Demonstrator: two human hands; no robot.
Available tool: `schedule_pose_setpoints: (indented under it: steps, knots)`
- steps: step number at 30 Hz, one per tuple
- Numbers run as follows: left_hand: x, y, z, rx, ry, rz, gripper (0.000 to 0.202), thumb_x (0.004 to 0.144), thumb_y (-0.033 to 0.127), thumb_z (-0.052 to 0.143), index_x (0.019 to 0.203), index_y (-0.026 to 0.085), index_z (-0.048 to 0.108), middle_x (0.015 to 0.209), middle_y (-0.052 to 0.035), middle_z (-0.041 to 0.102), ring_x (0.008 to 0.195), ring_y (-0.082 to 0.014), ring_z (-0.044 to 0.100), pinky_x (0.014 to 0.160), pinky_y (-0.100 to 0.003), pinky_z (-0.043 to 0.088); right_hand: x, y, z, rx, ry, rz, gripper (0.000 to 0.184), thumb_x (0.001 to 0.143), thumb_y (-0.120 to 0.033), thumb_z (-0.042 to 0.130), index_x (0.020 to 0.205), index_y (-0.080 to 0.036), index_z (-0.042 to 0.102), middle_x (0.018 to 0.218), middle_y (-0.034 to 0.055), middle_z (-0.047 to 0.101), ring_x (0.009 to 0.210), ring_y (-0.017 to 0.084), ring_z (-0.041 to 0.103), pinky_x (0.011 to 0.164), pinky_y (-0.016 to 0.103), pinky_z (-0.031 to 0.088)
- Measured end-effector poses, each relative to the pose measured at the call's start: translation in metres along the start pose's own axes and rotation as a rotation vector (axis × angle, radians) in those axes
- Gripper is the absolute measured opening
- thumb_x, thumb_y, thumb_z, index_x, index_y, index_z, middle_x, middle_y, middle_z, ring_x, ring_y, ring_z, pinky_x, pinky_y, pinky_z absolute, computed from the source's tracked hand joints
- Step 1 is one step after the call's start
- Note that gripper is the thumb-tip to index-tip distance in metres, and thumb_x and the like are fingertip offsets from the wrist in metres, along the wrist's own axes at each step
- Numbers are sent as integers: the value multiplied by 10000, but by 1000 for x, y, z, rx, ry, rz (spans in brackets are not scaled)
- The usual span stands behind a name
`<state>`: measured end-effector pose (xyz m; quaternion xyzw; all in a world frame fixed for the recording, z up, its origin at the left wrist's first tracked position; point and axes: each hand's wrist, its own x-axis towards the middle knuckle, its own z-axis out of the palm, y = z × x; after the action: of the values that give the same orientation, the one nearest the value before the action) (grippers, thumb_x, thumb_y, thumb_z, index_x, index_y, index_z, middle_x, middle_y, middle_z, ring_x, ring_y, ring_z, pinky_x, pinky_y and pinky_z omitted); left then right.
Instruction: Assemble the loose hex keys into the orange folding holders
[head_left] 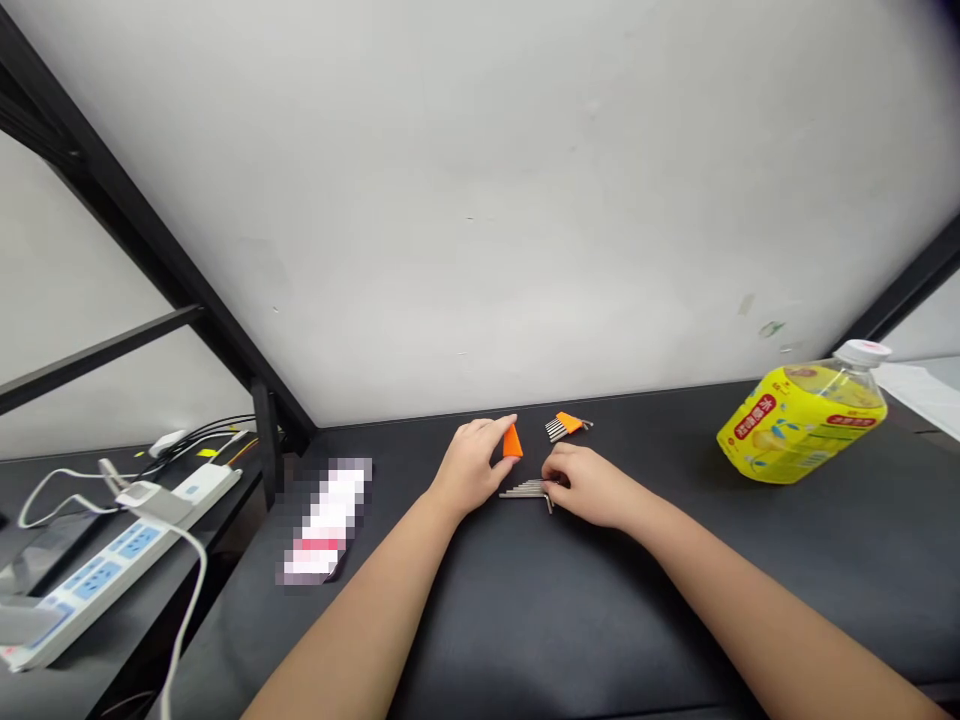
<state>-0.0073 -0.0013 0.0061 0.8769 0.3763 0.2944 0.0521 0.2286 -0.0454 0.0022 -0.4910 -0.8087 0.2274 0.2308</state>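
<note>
1. The work appeared to be at a middle point. In the centre of the frame, the left hand [472, 462] had its thumb and fingers pinching an orange holder [511, 443]. In the visible part of this holder, no key could be seen.

2. Right of it and slightly lower, the right hand [589, 483] had its fingers curled and pressed together at the right end of the loose metal keys [523, 490]. It seemed to pinch them, but how many it held could not be told.

3. These keys lay side by side on the black surface [585, 620], below the orange holder in the frame and apart from it. So this set was in two parts, and in which direction the work went could not be told.

4. A second orange holder [571, 422], just above the right hand in the frame, had its own row of keys [555, 430] inside. By judgement, that set was in order; its slots were too small to check.

5. At the right of the frame stood a bottle [802, 420] with its white cap [862, 350] on. The yellow label hid most of its inside, so its filling was unclear.
</note>
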Motion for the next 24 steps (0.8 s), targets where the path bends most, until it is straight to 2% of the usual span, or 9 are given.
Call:
schedule_pose_setpoints:
  steps: [4, 7, 10, 12, 16, 20, 24]
  knots:
    - [-1, 0, 4, -75, 38, -2, 533, 950, 160, 594, 1459, 255, 465, 1415, -81, 614, 1292, -233, 602, 1093, -439, 522, 1, -7, -1, 30, 147, -29, 118, 906, -225, 576, 864, -203, 684, 920, 52, 664, 835, 191, 621, 772, 343, 495]
    - [-2, 6, 7, -133, 34, 5, 529, 961, 175, 574, 1466, 268, 449, 1467, -78, 574, 1292, -217, 612, 1070, -398, 554, 6, -9, -1, 256, 234, 37, 125, 905, -265, 601, 975, -212, 690, 928, 47, 688, 776, 180, 617, 728, 334, 505]
    - [-2, 17, 6, -129, 19, 66, 508, 974, 203, 571, 1463, 266, 450, 1458, -82, 584, 1260, -221, 632, 1051, -398, 558, 10, -10, 3, 505, 181, 78, 207, 917, -365, 628, 1048, -222, 697, 986, 48, 709, 825, 189, 645, 754, 330, 522]
    - [-2, 23, 4, -104, 4, 113, 493, 984, 213, 562, 1462, 258, 451, 1434, -90, 604, 1242, -235, 638, 1039, -419, 549, 11, -10, 6, 550, 151, 84, 233, 922, -426, 631, 964, -209, 706, 950, 44, 699, 845, 194, 636, 777, 331, 515]
    - [-1, 30, -1, -42, -32, 115, 546, 962, 235, 597, 1481, 245, 428, 1396, -108, 624, 1184, -264, 641, 997, -460, 536, 13, -13, 11, 519, 195, 120, 322, 908, -464, 638, 747, -186, 655, 806, 25, 625, 760, 173, 567, 706, 309, 474]
    - [0, 31, -5, -23, -8, 61, 497, 902, 255, 665, 1379, 235, 530, 1335, -110, 626, 1197, -266, 619, 987, -436, 533, 14, -15, 11, 488, 213, 130, 291, 903, -435, 640, 749, -190, 667, 813, 26, 621, 754, 169, 567, 703, 308, 476]
    - [1, 22, -6, 45, -11, 12, 452, 886, 262, 670, 1326, 220, 573, 1233, -107, 650, 1114, -257, 644, 940, -412, 541, 8, -14, 2, 202, 218, 92, 245, 911, -407, 649, 790, -197, 682, 874, 43, 620, 760, 175, 563, 720, 333, 478]
